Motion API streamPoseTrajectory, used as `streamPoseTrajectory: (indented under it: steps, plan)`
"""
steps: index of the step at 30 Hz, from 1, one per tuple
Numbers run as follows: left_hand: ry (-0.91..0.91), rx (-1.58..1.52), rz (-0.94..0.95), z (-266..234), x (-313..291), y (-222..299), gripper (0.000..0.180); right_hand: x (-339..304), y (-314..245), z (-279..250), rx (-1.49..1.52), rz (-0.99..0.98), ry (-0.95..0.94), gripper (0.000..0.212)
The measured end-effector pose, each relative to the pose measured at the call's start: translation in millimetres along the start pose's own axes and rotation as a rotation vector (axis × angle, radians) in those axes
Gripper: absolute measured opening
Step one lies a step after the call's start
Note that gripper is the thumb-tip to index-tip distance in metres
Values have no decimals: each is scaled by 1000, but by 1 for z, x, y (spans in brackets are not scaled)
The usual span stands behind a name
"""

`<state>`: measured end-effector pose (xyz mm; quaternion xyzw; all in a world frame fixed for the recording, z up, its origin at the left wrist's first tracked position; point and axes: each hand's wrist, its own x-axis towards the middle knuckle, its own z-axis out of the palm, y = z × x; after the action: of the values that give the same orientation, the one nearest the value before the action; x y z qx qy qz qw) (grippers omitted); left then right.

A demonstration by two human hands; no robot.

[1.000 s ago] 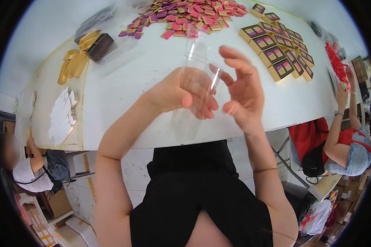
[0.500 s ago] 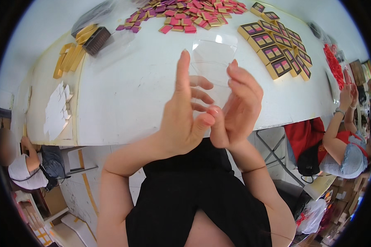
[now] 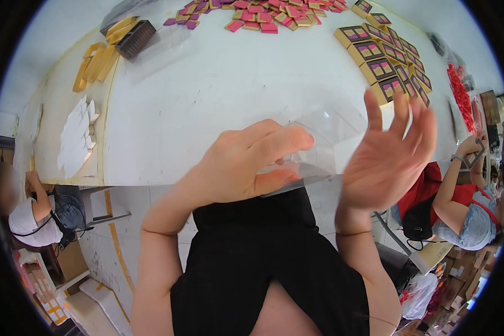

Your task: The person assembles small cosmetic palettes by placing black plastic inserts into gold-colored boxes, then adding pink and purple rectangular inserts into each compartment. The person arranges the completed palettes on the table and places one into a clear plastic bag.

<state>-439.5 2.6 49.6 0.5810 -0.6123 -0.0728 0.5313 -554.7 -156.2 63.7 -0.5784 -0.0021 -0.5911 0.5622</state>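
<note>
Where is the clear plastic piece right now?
In the head view, the clear plastic piece is at centre, pinched in the left hand, with the open right hand just to its right, above the white table.

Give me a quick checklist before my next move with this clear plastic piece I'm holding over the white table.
1. Left hand grips the clear plastic piece: ok.
2. Right hand on the piece: not ok, open beside it, blurred.
3. Piece undamaged: cannot tell, too transparent.
4. White table bare below the hands: ok.
5. Gold boxes lined up at the right: ok.
6. Pink pieces heaped at the far edge: ok.
</note>
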Motion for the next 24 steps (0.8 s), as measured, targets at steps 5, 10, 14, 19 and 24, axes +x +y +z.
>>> streamPoseTrajectory:
  steps: [5,10,14,19,24]
  plan:
    - [-153,256,44,-20,8,7,39,33,-3,-18,389,918,-675,58]
    - [-84,247,-50,-18,3,0,54,17,-13,-2,113,700,-578,28]
    - [33,12,-69,-12,1,2,69,12,-6,-2,-13,511,-585,29]
    - [-22,66,-126,-10,0,-1,67,18,-8,-1,-348,247,-782,31]
    - [-40,-84,-326,-9,1,-7,61,18,-5,-1,-84,540,-775,42]
